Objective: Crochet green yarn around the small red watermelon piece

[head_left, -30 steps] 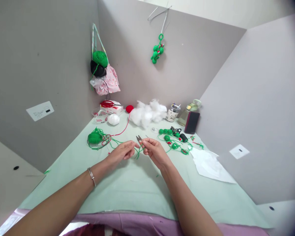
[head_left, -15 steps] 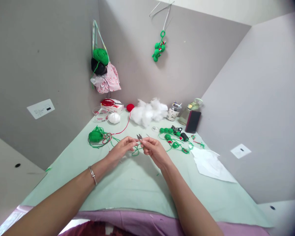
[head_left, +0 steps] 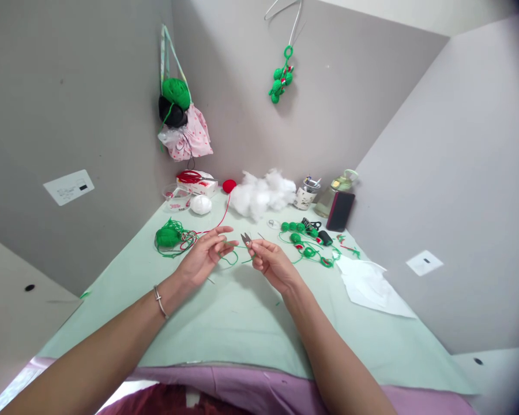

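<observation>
Near the middle of the table, my right hand (head_left: 271,260) grips small dark snips (head_left: 246,239), whose blades point up and to the left. Green yarn (head_left: 230,258) runs from the fingers of my left hand (head_left: 206,256) toward the right hand and hangs in a loop below. My left hand pinches this yarn, with some fingers stretched out to the right. A ball of green yarn (head_left: 168,235) with tangled strands lies left of my left hand. Right of my right hand are several green crocheted balls (head_left: 295,238) with yarn tails.
White stuffing (head_left: 262,196) is heaped at the back, beside a red yarn ball (head_left: 229,185) and a white ball (head_left: 200,204). A phone (head_left: 341,211) leans on a bottle at the back right. White sheets (head_left: 372,285) lie at the right edge.
My left hand has moved a little left, away from the snips, and its fingers have spread. The yarn now stretches between the hands. My right hand has hardly moved.
</observation>
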The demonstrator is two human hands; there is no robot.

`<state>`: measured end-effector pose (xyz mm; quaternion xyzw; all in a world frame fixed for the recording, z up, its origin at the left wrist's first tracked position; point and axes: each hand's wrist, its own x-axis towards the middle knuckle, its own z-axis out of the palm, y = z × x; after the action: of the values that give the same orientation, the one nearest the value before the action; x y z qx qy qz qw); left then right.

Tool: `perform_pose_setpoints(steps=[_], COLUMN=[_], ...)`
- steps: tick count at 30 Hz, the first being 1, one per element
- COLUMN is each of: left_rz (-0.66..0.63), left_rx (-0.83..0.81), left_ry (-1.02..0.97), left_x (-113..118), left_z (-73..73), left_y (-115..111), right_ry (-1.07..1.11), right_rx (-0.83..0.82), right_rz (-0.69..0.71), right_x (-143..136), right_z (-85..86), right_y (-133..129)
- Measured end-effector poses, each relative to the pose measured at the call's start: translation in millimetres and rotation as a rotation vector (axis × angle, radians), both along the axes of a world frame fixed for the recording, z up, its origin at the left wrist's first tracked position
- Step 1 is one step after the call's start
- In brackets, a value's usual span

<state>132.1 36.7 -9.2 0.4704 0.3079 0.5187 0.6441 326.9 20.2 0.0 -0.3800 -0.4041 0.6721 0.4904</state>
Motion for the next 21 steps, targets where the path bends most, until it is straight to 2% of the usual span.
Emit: perform_pose_setpoints(steps=[5, 10, 13, 16, 21], left_rz=[-0.02, 0.031, 0.05, 0.061, 0.044], left_rx=[0.109, 0.288, 0.334, 0.305, 0.147], left_ry=[0.124, 0.319, 0.378, 0.384, 0.286], left_x=[2.5, 8.1, 11.8, 14.8, 16.7], left_z=[2.4, 0.2, -3.4, -8.0, -11.3], left_y=[-7.5, -19.3, -21.3, -19.0, -14.2], right_ry=[0.002, -0.01, -0.034, -0.074, -0.175], right_rx=[-0.007, 0.008, 0.04, 0.098, 0.211], right_rz=[-0.001, -0.005, -0.013, -0.022, 0.005], right_x=[-1.9, -1.9, -3.0, -6.0, -13.2], right_z=[-0.7, -1.3, -2.7, -4.2, -1.8], right_y=[-0.3, 0.7, 0.4, -2.0, -9.4])
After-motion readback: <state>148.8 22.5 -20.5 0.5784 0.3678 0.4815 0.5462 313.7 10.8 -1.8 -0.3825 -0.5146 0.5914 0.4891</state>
